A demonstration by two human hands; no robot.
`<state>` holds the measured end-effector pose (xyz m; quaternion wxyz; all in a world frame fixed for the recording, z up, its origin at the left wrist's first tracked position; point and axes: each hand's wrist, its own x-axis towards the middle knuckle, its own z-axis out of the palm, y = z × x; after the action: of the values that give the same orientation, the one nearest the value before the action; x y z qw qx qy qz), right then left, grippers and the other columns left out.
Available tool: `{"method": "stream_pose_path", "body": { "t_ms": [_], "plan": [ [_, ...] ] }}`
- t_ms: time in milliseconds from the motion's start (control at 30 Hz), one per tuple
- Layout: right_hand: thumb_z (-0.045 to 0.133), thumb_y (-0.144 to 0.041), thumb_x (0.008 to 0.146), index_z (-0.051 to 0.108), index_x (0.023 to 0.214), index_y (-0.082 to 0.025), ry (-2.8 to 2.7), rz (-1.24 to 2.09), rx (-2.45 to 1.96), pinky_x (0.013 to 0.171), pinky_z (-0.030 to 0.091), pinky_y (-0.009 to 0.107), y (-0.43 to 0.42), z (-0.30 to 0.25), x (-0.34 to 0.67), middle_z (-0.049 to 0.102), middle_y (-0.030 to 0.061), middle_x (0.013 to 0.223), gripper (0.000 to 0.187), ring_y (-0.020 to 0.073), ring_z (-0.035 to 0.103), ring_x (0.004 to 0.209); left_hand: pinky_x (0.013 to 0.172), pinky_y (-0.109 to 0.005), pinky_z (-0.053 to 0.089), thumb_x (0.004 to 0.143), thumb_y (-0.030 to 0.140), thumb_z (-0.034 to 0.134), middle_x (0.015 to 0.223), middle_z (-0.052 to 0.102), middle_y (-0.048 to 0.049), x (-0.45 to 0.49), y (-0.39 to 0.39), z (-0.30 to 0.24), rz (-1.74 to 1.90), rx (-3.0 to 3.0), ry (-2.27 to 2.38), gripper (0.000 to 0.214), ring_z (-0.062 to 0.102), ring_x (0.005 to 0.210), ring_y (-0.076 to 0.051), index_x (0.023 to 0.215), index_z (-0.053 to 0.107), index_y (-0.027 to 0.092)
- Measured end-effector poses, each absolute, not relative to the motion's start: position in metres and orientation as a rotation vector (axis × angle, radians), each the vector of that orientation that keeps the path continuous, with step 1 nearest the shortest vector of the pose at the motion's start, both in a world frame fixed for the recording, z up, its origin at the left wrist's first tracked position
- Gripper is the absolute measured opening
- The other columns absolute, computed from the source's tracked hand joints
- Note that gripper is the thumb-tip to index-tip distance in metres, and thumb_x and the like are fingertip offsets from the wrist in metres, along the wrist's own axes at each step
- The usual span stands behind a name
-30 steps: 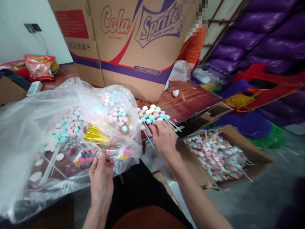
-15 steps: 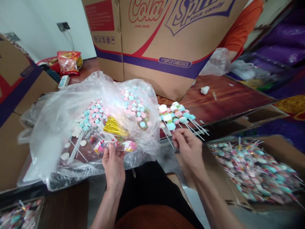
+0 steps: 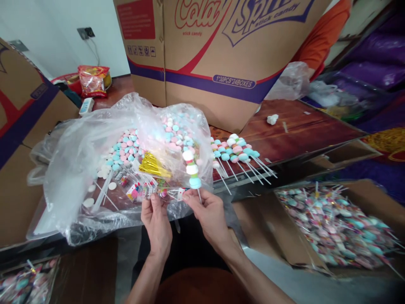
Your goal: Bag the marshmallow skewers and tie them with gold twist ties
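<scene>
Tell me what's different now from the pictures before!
The right hand has moved left, from the candy pile to beside the left hand. It now holds one candy stick upright, with the sweets on top. The left hand still pinches a clear wrapper, and the shiny gold strips stay lying on the plastic bag.

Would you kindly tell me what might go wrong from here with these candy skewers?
The right hand holds one candy skewer only by its stick, so it might tip or slip. Several other skewers have ends jutting past the edge of the table, so a bump could knock some off. The clear wrapper at the left hand looks flimsy and might crumple.
</scene>
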<state>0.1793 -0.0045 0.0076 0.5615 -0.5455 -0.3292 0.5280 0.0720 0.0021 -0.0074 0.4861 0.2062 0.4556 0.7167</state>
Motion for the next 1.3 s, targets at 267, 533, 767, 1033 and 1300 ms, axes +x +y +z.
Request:
{"method": "stream_pose_path", "body": {
  "t_ms": [267, 533, 767, 1033, 1300],
  "plan": [
    [0.082, -0.045, 0.073, 0.065, 0.080, -0.018, -0.697, 1.158, -1.270, 0.047, 0.026, 0.022, -0.010, -0.002, 0.178, 0.032, -0.0111, 0.052, 0.033, 0.0064, 0.025, 0.048, 0.084, -0.032, 0.055, 0.082, 0.044, 0.078, 0.087, 0.073, 0.0005, 0.066, 0.008, -0.014, 1.803, 0.420, 1.135, 0.025, 0.068, 0.078, -0.014, 0.085, 0.068, 0.021],
    [0.082, -0.044, 0.071, 0.062, 0.070, -0.017, -0.670, 1.372, -1.202, 0.043, 0.015, 0.022, -0.009, -0.001, 0.176, 0.029, -0.0110, 0.050, 0.034, 0.0047, 0.018, 0.046, 0.084, -0.033, 0.055, 0.082, 0.043, 0.078, 0.082, 0.072, 0.0006, 0.067, 0.005, -0.019, 1.764, 0.480, 1.119, 0.025, 0.068, 0.076, -0.014, 0.083, 0.068, 0.020],
    [0.085, -0.040, 0.068, 0.057, 0.058, -0.017, -0.569, 1.416, -1.149, 0.044, 0.013, 0.023, -0.007, -0.002, 0.176, 0.029, -0.0105, 0.046, 0.038, 0.0039, 0.019, 0.045, 0.082, -0.027, 0.053, 0.076, 0.040, 0.084, 0.084, 0.074, -0.0010, 0.065, 0.000, -0.021, 1.684, 0.603, 1.216, 0.025, 0.066, 0.079, -0.014, 0.084, 0.074, 0.019],
    [0.080, -0.041, 0.075, 0.051, 0.052, -0.018, -0.654, 1.296, -1.204, 0.047, 0.016, 0.024, -0.011, -0.006, 0.173, 0.027, -0.0091, 0.048, 0.043, 0.0060, 0.021, 0.049, 0.079, -0.027, 0.055, 0.068, 0.038, 0.090, 0.082, 0.073, 0.0012, 0.064, 0.004, -0.014, 1.675, 0.296, 1.082, 0.027, 0.066, 0.076, -0.012, 0.076, 0.073, 0.019],
    [0.077, -0.044, 0.078, 0.072, 0.071, -0.015, -0.716, 1.255, -1.239, 0.047, 0.020, 0.024, -0.009, -0.005, 0.175, 0.032, -0.0080, 0.050, 0.030, 0.0073, 0.023, 0.050, 0.071, -0.022, 0.051, 0.060, 0.034, 0.094, 0.081, 0.072, 0.0024, 0.058, 0.006, -0.012, 1.667, 0.191, 1.131, 0.033, 0.065, 0.073, -0.009, 0.077, 0.071, 0.018]
  ]
}}
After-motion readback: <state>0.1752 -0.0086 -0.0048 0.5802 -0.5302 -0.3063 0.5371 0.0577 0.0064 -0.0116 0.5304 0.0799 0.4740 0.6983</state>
